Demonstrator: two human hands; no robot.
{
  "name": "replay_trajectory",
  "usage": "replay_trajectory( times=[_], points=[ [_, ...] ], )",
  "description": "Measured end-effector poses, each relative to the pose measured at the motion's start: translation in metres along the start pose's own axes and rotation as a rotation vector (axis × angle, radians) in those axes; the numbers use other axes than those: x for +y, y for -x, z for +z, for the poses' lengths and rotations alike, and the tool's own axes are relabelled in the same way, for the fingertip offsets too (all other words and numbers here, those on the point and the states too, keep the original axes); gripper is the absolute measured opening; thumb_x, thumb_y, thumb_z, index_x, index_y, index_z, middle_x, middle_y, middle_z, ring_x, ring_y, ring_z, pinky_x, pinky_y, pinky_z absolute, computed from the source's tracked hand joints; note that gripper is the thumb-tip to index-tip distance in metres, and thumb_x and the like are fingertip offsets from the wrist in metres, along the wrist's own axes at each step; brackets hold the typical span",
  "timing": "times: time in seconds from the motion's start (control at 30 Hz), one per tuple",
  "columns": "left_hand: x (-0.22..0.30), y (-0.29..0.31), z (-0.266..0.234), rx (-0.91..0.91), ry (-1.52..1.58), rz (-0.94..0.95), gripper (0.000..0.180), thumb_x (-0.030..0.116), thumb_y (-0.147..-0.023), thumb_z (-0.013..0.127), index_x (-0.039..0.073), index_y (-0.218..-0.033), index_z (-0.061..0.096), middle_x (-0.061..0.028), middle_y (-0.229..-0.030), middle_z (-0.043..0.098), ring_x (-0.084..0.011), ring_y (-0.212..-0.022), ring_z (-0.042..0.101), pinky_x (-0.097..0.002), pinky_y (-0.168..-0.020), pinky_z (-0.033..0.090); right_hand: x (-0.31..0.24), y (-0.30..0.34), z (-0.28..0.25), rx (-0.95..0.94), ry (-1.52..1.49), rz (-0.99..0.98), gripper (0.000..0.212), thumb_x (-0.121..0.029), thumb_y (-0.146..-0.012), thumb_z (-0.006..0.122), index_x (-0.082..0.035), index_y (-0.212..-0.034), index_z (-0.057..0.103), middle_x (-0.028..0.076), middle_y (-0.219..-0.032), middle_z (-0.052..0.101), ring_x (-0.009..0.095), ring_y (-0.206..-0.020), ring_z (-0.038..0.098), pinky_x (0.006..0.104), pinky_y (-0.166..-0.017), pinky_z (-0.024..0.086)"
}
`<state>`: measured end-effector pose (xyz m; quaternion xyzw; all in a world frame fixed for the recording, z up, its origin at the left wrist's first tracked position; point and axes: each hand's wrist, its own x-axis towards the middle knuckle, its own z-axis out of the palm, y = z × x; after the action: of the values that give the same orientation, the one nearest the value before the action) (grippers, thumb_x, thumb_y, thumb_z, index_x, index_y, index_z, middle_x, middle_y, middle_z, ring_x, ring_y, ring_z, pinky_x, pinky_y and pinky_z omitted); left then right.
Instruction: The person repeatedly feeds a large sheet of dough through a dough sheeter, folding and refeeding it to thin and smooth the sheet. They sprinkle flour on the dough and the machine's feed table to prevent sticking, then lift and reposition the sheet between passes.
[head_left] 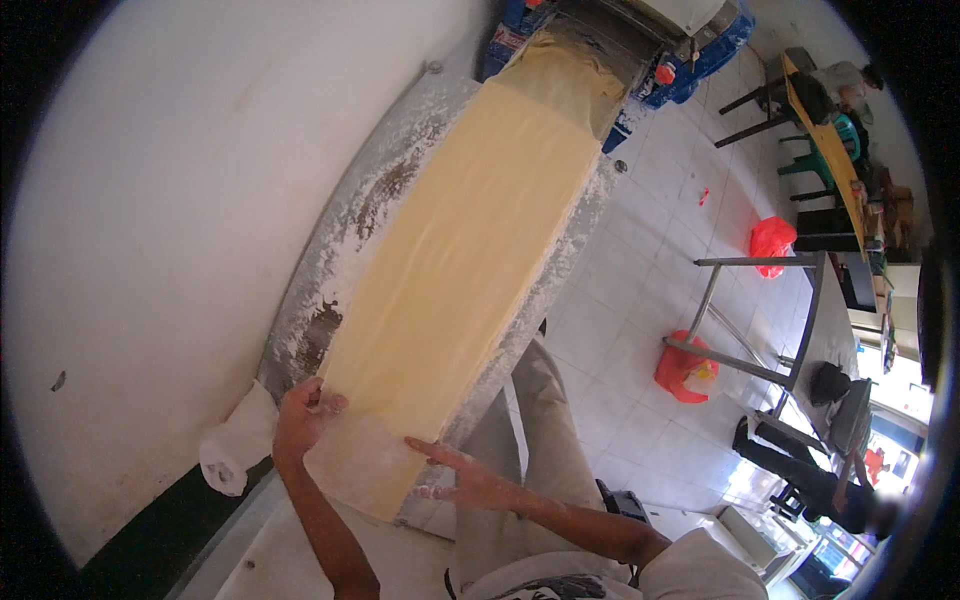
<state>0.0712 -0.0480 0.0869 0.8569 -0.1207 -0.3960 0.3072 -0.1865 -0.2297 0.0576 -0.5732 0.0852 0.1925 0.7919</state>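
A long, pale yellow dough sheet [465, 230] runs down a flour-dusted metal table [345, 250], its far end at a blue-and-metal machine [600, 45]. At the near end the sheet turns whitish, as if thick with flour. My left hand [300, 422] is at the left edge there, fingers bent and closed on the dough's border. Across from it, my right hand [470, 480] rests at the right edge. Its index finger stretches over the dough and touches it, the other fingers apart and lower down.
A white roll [238, 445] lies left of my left hand, against the wall. Beyond the table's right side, red plastic bags [688, 372] sit on the tiled floor near a metal-legged table [800, 330]. Other people are at the far right.
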Motion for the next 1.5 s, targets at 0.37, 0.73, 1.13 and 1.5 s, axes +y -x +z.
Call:
replay_trajectory(
  times=[0.37,0.73,1.13,1.5],
  points=[
    [-0.004,0.006,0.008,0.098,-0.068,0.048,0.027,0.015,-0.087,0.08,-0.003,-0.103,0.068,-0.0091,-0.091,0.073,-0.0134,-0.08,0.065,-0.0319,-0.077,0.053,0.013,0.001,0.007,0.13,-0.022,-0.004,0.075,-0.021,-0.096,0.074,-0.015,-0.16,0.035,0.008,-0.164,0.038,0.024,-0.147,0.04,0.0412,-0.119,0.039],
    [-0.001,0.003,0.003,0.115,-0.186,0.108,0.025,0.016,-0.09,0.077,-0.002,-0.104,0.07,-0.0028,-0.082,0.066,-0.0111,-0.072,0.055,-0.0304,-0.068,0.048,0.012,-0.004,0.011,0.246,-0.12,-0.029,0.072,-0.016,-0.097,0.073,-0.015,-0.159,0.038,0.006,-0.158,0.045,0.022,-0.137,0.051,0.0379,-0.113,0.045],
    [0.002,-0.026,0.011,0.141,0.098,0.192,0.026,0.013,-0.084,0.082,-0.003,-0.091,0.062,-0.0014,-0.07,0.051,-0.0094,-0.068,0.047,-0.0292,-0.063,0.043,-0.005,-0.014,-0.024,0.18,-0.28,0.181,0.074,-0.027,-0.094,0.076,-0.019,-0.159,0.04,0.003,-0.16,0.045,0.022,-0.123,0.058,0.0381,-0.105,0.049],
    [-0.009,0.014,-0.012,0.111,-0.232,0.045,0.026,0.015,-0.081,0.084,-0.002,-0.09,0.066,-0.0068,-0.067,0.055,-0.0144,-0.061,0.048,-0.0338,-0.061,0.044,0.021,-0.002,0.008,0.137,-0.304,0.051,0.078,-0.013,-0.094,0.076,-0.016,-0.16,0.036,0.005,-0.152,0.053,0.019,-0.126,0.055,0.0369,-0.109,0.047]
  ],
)
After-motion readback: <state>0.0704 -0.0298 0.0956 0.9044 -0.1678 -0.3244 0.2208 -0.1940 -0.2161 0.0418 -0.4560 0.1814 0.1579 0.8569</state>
